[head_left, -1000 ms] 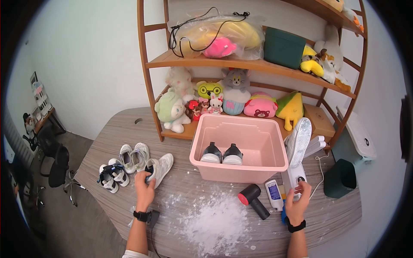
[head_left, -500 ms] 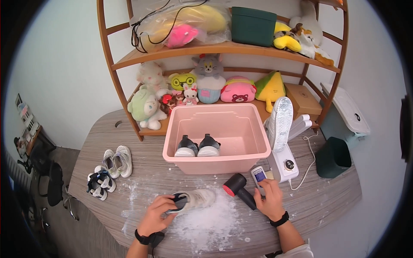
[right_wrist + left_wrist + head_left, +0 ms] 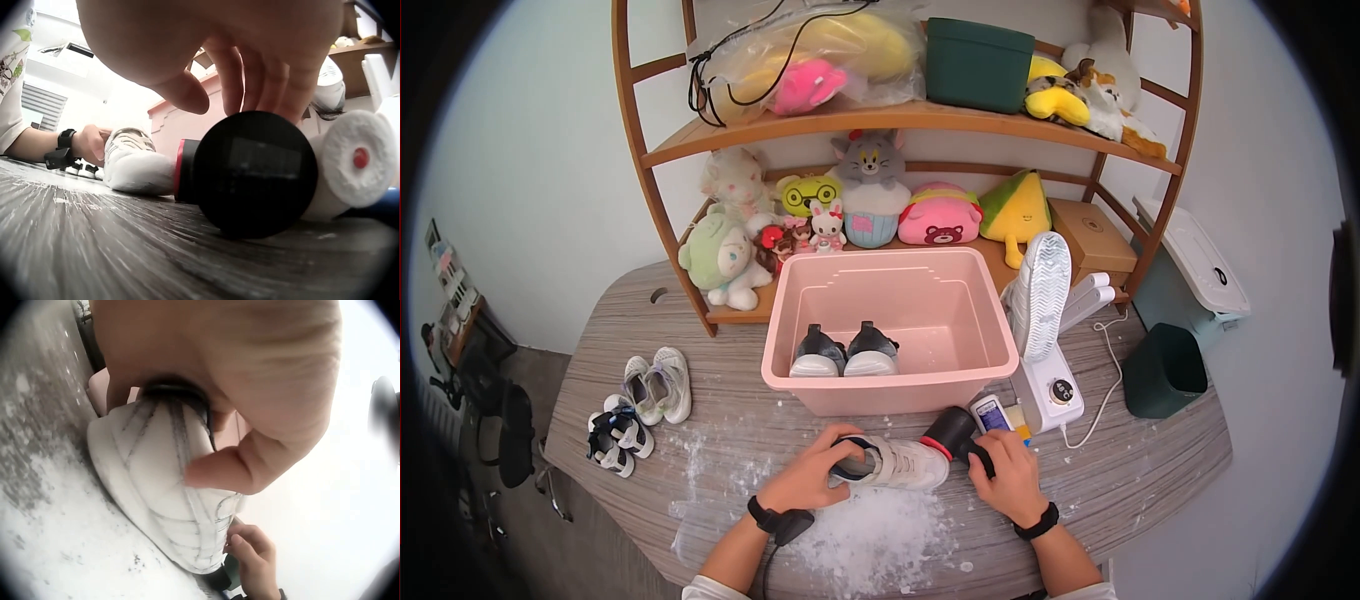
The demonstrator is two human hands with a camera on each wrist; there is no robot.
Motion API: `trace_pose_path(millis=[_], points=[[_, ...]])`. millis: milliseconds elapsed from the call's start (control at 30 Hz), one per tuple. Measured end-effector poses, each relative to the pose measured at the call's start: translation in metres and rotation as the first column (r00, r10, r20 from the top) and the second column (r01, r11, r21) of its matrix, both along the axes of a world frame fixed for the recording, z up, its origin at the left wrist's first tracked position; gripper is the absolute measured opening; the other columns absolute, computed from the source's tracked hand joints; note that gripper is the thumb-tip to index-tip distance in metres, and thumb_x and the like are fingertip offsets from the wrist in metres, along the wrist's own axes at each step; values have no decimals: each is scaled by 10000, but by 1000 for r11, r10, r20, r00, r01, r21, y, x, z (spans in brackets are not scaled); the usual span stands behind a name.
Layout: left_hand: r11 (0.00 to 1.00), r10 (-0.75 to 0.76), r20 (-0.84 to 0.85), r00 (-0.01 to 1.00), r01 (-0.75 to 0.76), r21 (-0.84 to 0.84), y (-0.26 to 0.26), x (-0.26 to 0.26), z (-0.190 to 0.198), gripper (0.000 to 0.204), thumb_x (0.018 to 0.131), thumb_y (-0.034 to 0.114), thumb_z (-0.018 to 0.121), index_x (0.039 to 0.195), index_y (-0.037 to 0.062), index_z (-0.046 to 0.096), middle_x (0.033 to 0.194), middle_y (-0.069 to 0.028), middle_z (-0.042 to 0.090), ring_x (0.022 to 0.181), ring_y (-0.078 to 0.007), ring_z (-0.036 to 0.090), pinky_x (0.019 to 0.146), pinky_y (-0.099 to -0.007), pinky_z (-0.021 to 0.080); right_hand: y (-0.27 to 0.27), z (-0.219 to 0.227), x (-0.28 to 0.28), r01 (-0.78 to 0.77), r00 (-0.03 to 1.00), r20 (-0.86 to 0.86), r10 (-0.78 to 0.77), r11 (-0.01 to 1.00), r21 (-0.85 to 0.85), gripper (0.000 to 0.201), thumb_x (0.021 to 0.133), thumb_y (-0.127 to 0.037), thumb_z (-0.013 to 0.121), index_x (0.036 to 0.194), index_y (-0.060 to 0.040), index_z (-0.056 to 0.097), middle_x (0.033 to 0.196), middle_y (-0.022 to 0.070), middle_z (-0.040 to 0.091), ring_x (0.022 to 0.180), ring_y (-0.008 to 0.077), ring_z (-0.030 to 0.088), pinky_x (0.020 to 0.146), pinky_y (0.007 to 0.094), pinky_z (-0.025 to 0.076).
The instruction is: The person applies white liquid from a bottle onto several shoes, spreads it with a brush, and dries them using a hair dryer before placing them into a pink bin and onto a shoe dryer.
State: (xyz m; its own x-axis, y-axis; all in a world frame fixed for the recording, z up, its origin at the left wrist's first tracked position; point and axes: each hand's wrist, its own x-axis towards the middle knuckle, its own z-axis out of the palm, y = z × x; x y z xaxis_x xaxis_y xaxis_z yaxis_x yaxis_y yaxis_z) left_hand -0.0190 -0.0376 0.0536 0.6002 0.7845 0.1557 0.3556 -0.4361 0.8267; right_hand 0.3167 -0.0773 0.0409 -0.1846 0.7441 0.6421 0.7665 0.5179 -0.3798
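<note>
My left hand [image 3: 805, 482] grips a white sneaker [image 3: 912, 466] by its collar, with the thumb along the side in the left wrist view. The sneaker lies with its toe to the right, over white powder [image 3: 870, 540]. Against that toe is a small black hair dryer [image 3: 948, 430] with a red rim. My right hand [image 3: 1014, 482] is over the dryer's handle; in the right wrist view its thumb is apart from the handle end [image 3: 255, 175], while the fingertips are hidden behind it. A white bottle [image 3: 990, 414] lies beside the dryer.
Behind stands a pink bin [image 3: 890, 395] with two dark-and-white shoes [image 3: 845, 350]. To its right, a white shoe [image 3: 1038, 300] is upright on a white stand [image 3: 1050, 395] with a cord. Two small pairs of shoes [image 3: 658, 385] are at left. Plush toys fill the shelf [image 3: 760, 135].
My left hand has brought the sneaker from beside the small pairs rightward, over the powder, until its toe meets the dryer. My right hand has come from the stand to the dryer's handle.
</note>
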Motion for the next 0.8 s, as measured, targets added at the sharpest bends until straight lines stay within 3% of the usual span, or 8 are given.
trace_pose_path(millis=[167, 233, 367, 433, 567, 700, 767, 800], points=[[999, -4, 134, 991, -1, 42, 7, 1, -24, 613, 741, 47, 821, 1286, 82, 545, 1441, -147, 482, 1333, -324, 522, 1118, -396, 418, 4, 4, -7, -17, 999, 43, 16, 1000, 26, 278, 805, -75, 772, 1052, -4, 666, 1072, 172, 659, 933, 371, 667, 796, 441, 555], [972, 132, 382, 915, -43, -231, 7, 2, -41, 768, 733, 109, 896, 1387, 57, 495, 1438, -126, 525, 1359, -273, 500, 1155, -401, 375, 7, 5, -13, -31, 998, 56, 28, 999, 37, 311, 794, -75, 781, 1074, -4, 665, 1096, 172, 659, 946, 375, 667, 805, 437, 556], [967, 134, 371, 919, -39, -253, 5, 1, -38, 865, 765, 178, 914, 1468, 28, 433, 1403, -129, 556, 1344, -245, 518, 1157, -387, 388, 16, 19, -45, -159, 986, 53, 157, 987, 17, 405, 782, -119, 813, 1133, 11, 657, 1171, 199, 659, 1013, 377, 669, 870, 419, 557], [983, 100, 246, 964, -58, -174, 4, 1, -36, 847, 760, 153, 901, 1467, 39, 449, 1376, -144, 578, 1316, -274, 551, 1141, -396, 411, 22, 28, -68, -264, 965, -14, 263, 964, -45, 462, 796, -160, 823, 1186, 13, 646, 1198, 208, 652, 1040, 389, 664, 894, 427, 555], [995, 84, 169, 982, -74, -62, 1, -6, -45, 811, 750, 128, 887, 1447, 53, 479, 1368, -156, 586, 1302, -308, 564, 1118, -405, 436, 34, 15, -106, -399, 912, -178, 370, 900, -175, 523, 841, -201, 813, 1262, 29, 604, 1233, 225, 643, 1051, 408, 660, 911, 425, 548], [988, 114, 201, 973, -90, -126, -1, -6, -49, 770, 739, 103, 868, 1420, 70, 511, 1361, -161, 589, 1279, -329, 579, 1085, -409, 462, 41, -9, -114, -465, 881, -229, 413, 847, -257, 521, 855, -173, 804, 1285, 19, 580, 1212, 216, 641, 1048, 378, 663, 885, 399, 544], [987, 113, 216, 970, -84, -140, 0, -4, -53, 763, 737, 100, 865, 1414, 73, 514, 1357, -160, 591, 1274, -324, 583, 1079, -408, 466, 41, -7, -114, -479, 846, -405, 347, 827, -293, 465, 850, -165, 817, 1223, 3, 595, 1127, 199, 626, 979, 353, 645, 829, 391, 526], [990, 105, 223, 969, -81, -117, 1, -4, -55, 757, 735, 99, 865, 1408, 72, 519, 1352, -159, 593, 1270, -323, 585, 1074, -407, 469, 41, -6, -114, -477, 848, -403, 345, 827, -297, 465, 850, -165, 817, 1223, 3, 595, 1127, 199, 626, 979, 353, 645, 829, 391, 526]])
